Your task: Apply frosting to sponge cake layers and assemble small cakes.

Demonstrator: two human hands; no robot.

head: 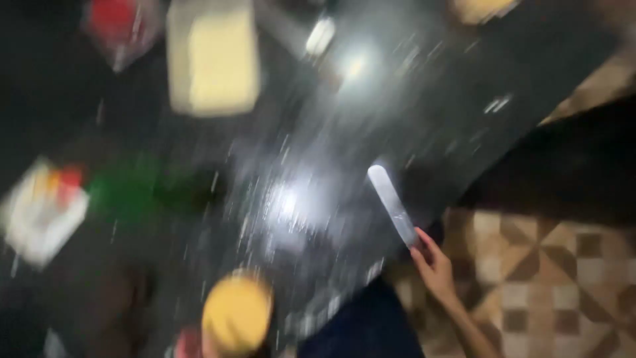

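Holding a knife [392, 204] by its handle end, your right hand [435, 266] has its fingers wrapped round it at the near edge of the dark speckled countertop [424, 99]; the pale flat blade angles up and away over the counter surface, and whether it touches the stone I cannot tell through the blur. Grip reads as closed on the handle, fingertips high near the blade root. Left hand is not in frame. My call: slide your fingers back off the blade root, keep the edge turned away from you, and slow your head so the view settles. Around it: bright glare patches mid-counter, a yellow round object [237, 313] near the bottom edge, a green blur [126, 189] and a white pack with red and yellow [41, 209] at left, a cream rectangular container [213, 56] and a red item [119, 23] at top. Patterned brown floor tiles [550, 278] sit beyond the counter edge, right.
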